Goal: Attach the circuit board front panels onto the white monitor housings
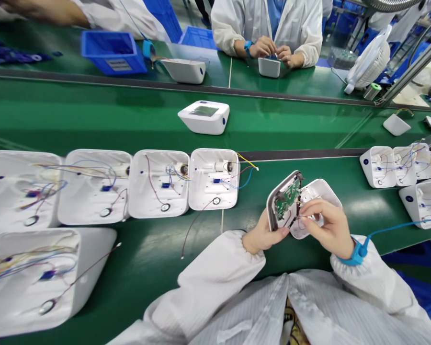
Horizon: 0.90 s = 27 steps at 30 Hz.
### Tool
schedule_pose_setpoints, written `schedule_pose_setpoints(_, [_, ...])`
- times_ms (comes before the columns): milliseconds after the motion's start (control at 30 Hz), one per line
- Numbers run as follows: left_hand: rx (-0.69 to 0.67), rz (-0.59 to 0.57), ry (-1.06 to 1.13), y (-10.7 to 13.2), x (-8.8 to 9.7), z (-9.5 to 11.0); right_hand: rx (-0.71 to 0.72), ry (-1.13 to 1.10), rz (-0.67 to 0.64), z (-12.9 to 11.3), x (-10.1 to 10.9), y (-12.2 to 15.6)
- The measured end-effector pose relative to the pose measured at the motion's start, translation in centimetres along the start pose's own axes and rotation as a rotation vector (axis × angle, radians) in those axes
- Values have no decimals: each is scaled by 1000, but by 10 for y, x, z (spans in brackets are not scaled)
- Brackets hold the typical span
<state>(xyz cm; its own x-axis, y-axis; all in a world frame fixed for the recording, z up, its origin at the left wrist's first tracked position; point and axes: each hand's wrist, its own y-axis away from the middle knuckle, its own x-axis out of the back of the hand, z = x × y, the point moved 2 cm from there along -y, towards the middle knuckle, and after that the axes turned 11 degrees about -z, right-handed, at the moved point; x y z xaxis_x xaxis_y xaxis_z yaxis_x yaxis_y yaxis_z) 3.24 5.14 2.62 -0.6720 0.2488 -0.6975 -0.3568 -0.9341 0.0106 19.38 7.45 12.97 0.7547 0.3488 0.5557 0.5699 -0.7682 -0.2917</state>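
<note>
My left hand point(267, 233) grips the lower edge of a white cover with a green circuit board point(286, 203) on its inner side, tilted up on edge. Beside it on the bench lies an open white housing point(326, 191), partly hidden behind my right hand. At the board's lower edge, the fingertips of my right hand point(326, 225) are pinched together around thin wires point(299, 211). Which wire or connector they hold is too small to tell. A blue wrist strap point(356, 254) with a cord is on my right wrist.
Open white housings point(213, 179) with loose wires stand in a row on the left, more point(377, 165) on the right. A closed white device point(203, 117) sits on the green belt point(136, 115). Across it, a co-worker's hands point(273, 50) handle another housing near a blue bin point(113, 52).
</note>
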Motion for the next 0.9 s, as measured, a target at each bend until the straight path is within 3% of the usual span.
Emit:
schedule_pose_setpoints(100, [-63, -33, -107, -4, 1, 1, -102, -73, -44, 0, -14, -4])
schedule_pose_setpoints(267, [-63, -41, -194, -4, 8, -3, -122, -36, -40, -2, -25, -7])
schedule_pose_setpoints(400, [-87, -6, -179, -2, 11, -6, -181, -13, -5, 1, -29, -5])
schedule_pose_setpoints(733, [-71, 23, -159, 1, 16, -13, -257, -46, -57, 4, -31, -5])
schedule_pose_setpoints(900, [-77, -13, -194, 0, 13, -11, -272, -61, -86, 2, -32, -7])
